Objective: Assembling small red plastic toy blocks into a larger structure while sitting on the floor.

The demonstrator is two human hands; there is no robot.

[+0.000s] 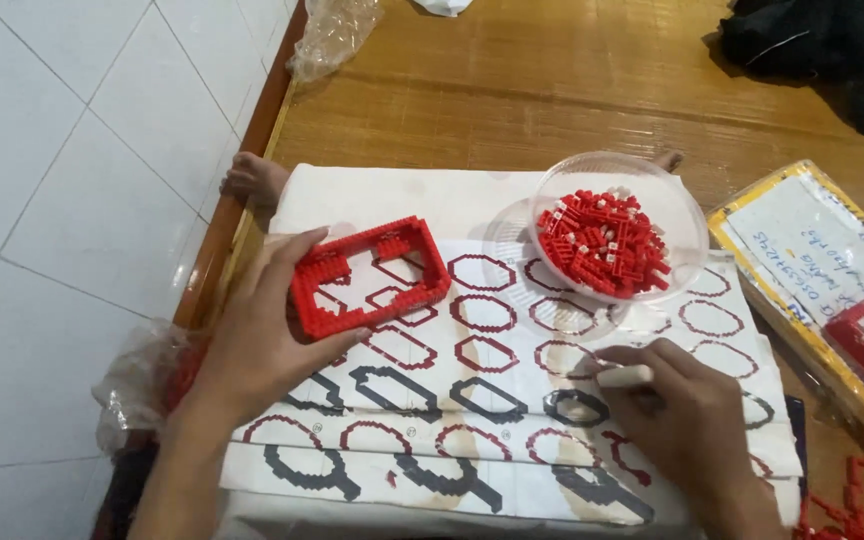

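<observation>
My left hand (252,340) holds a red frame built of small bricks (367,275), tilted a little above the paper at the left. My right hand (687,420) rests on the sheet at the lower right, fingers closed on a small white piece (624,376). A clear plastic bowl (687,215) with several loose red and white bricks (602,245) stands just beyond the right hand. Under both hands lies a white instruction sheet (512,400) printed with red and black outline shapes.
A yellow-edged box (802,270) with a red brick picture lies at the right. More red brick pieces (857,505) sit at the bottom right corner. Black cloth (822,50) is at the far right, crumpled plastic bags (337,35) at the back and left. A bare foot (252,180) shows beside the wooden table (552,90).
</observation>
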